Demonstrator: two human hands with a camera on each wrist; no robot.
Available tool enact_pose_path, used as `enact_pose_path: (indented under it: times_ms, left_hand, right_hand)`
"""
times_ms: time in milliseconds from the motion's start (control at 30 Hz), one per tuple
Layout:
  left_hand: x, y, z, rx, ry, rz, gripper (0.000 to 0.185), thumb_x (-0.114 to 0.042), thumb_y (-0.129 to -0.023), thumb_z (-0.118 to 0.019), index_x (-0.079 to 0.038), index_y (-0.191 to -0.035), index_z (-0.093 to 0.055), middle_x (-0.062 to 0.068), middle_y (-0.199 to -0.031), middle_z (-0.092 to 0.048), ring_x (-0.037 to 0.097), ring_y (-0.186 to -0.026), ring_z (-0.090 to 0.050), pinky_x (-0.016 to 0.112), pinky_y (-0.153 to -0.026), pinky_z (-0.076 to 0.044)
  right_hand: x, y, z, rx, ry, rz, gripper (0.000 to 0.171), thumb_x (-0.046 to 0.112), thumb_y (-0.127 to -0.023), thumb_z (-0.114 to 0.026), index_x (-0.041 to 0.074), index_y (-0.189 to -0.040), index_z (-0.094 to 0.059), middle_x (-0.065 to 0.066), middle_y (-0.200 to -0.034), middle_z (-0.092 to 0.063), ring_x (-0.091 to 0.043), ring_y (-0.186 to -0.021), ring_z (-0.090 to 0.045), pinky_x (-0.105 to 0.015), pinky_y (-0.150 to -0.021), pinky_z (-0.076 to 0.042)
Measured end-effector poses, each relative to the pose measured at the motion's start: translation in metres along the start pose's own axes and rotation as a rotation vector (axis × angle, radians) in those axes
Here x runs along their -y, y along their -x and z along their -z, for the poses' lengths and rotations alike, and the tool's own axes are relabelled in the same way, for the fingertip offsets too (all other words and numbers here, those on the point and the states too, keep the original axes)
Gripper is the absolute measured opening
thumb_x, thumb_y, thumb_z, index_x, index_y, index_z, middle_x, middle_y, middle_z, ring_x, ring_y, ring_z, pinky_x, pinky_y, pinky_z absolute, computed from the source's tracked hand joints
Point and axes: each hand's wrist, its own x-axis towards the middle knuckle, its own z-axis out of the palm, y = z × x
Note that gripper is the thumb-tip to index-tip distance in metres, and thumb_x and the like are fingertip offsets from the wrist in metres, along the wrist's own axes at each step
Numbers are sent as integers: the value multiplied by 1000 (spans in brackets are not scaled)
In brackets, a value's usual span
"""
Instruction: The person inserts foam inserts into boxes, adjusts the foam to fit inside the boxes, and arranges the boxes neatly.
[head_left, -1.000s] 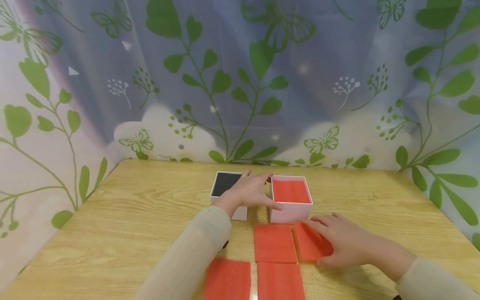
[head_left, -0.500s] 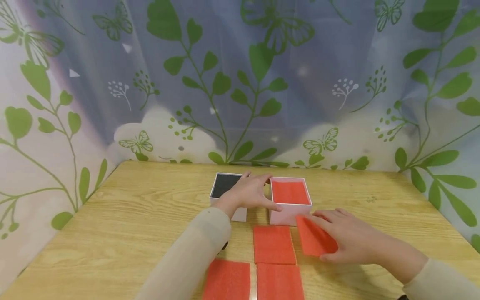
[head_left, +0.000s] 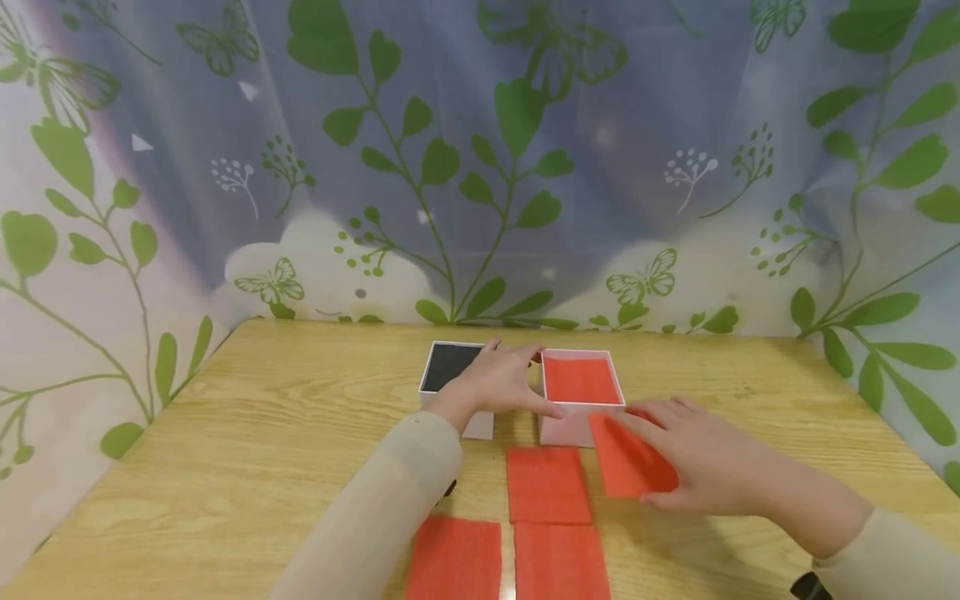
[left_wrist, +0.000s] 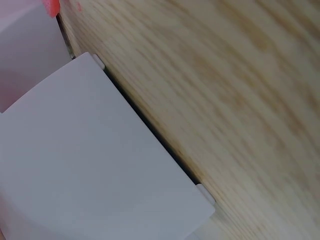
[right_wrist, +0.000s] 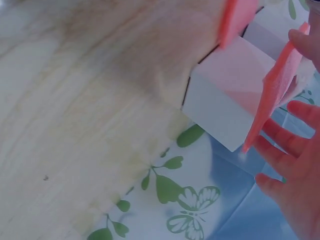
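Near the middle of the wooden table stands a pink, white-rimmed box [head_left: 576,425] with red cloth squares [head_left: 581,382] inside. My left hand [head_left: 498,379] spans its left side, thumb on the front wall and fingertips at the back corner. Pinched by its edges and bowed, a loose red cloth square [head_left: 626,467] is held by my right hand [head_left: 708,462] above the table, just before the box's front right corner. The right wrist view shows this bent cloth square [right_wrist: 275,85] between thumb and fingers, overlapping the box [right_wrist: 225,95].
A matching box [head_left: 453,365] with a black inside stands to the left, partly behind my left hand. Below the boxes lie more flat red squares [head_left: 547,485] on the table [head_left: 262,433]. A patterned curtain [head_left: 480,167] hangs behind.
My right hand has lifted the red cloth square off the table, moving it up and towards the box. The left hand stays on the box.
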Motion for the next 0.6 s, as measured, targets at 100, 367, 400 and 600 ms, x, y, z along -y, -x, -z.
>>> enact_pose_path:
  times_ms: [100,367,400,600]
  left_hand:
    - [1,0,-1,4,2,0,101,-69,-68,-66,-15,-146,-30,-6,-131,-52,11,-120,-48,42,-112,-4]
    - [0,-2,2,5,-9,0,104,-71,-67,-65,-16,-147,-29,-6,-131,-53,11,-118,-50,41,-112,-4]
    - [0,-2,2,4,-6,2,104,-71,-66,-65,-15,-147,-29,-5,-131,-53,11,-118,-50,41,-112,-4]
    - [-1,0,2,20,19,14,104,-71,-67,-65,-15,-147,-29,-4,-133,-51,11,-119,-49,41,-113,-2]
  right_hand:
    - [1,-2,5,-10,19,0,83,46,-75,-73,11,-142,-39,-10,-130,-47,-30,-115,-48,-55,-98,-33]
    - [4,-12,18,-48,53,4,84,41,-73,-76,12,-142,-39,-10,-131,-47,-28,-116,-47,-52,-98,-34]
    - [5,-15,19,-44,64,9,83,42,-73,-76,12,-142,-39,-10,-131,-47,-29,-116,-47,-52,-98,-35]
    - [10,-29,22,-9,74,13,80,42,-76,-73,9,-141,-40,-12,-131,-47,-32,-116,-47,-53,-98,-35]
